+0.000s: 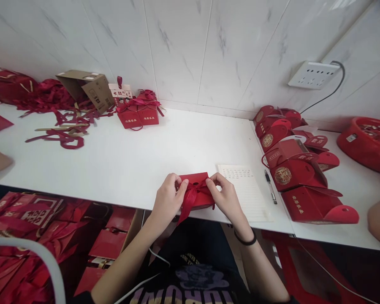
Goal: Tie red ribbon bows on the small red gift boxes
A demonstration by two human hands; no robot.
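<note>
Red box [206, 197] sits at the front edge of the table [190, 143], between both hands; notebook [251, 198] just beside, right. Left hand [170, 197] and right hand [224, 195] each pinch the red ribbon [190, 197], fingers closed on it. Risks: uneven pull could leave the bow lopsided or loose; overtightening could crease the card; a tug bodyward could slide the box off the edge.
</note>
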